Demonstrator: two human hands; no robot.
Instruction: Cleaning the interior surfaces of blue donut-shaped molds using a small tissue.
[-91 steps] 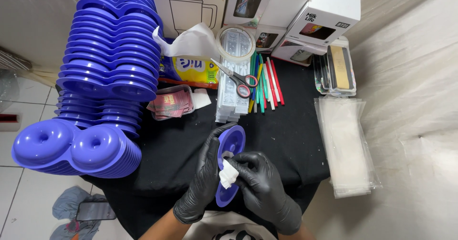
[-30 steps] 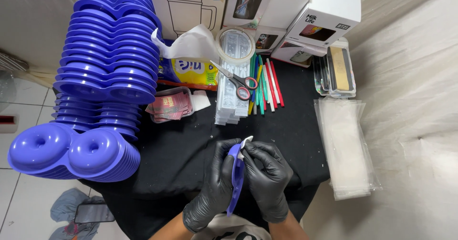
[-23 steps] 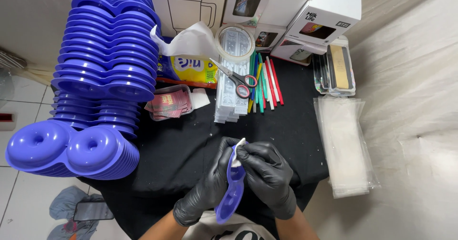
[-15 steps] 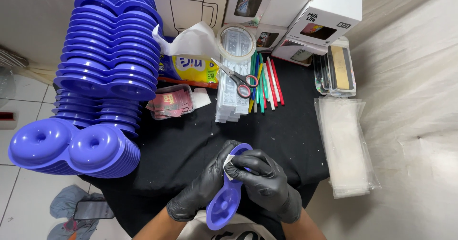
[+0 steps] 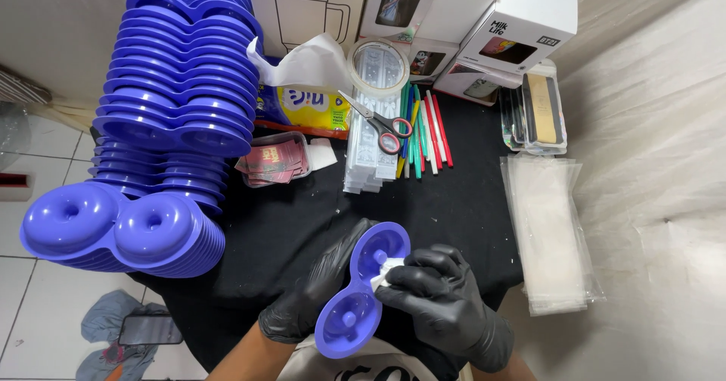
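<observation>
Left hand (image 5: 314, 294) cradles the blue double-cup plastic tray (image 5: 363, 290) hollow-up, so the right hand (image 5: 439, 301) can pinch a white tissue (image 5: 387, 269) into it

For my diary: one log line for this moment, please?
left hand: holds blue double-ring tray | right hand: presses white tissue on it

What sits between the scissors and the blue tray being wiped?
In the head view, the stack of clear plastic strips lies under the scissors and runs toward the blue tray. Past its near end, only bare black cloth remains.
</observation>
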